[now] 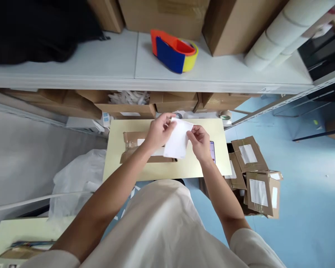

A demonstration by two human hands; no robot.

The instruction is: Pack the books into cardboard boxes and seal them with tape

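Note:
A white sheet, perhaps a label or slip of paper, is held up between my two hands over the table. My left hand pinches its upper left corner. At its upper right edge, my right hand grips it between thumb and fingers. Behind and below the sheet lies a flat, opened cardboard box with white labels on it, partly hidden by my left hand and the sheet. A phone with a lit screen lies beside my right wrist, partly covered by it.
A shelf above the table's far side bears a coloured tape-like roll, cardboard boxes and white rolls. Below it stands an open box of white pieces. Labelled cartons are piled on the floor at right; a plastic bag hangs left.

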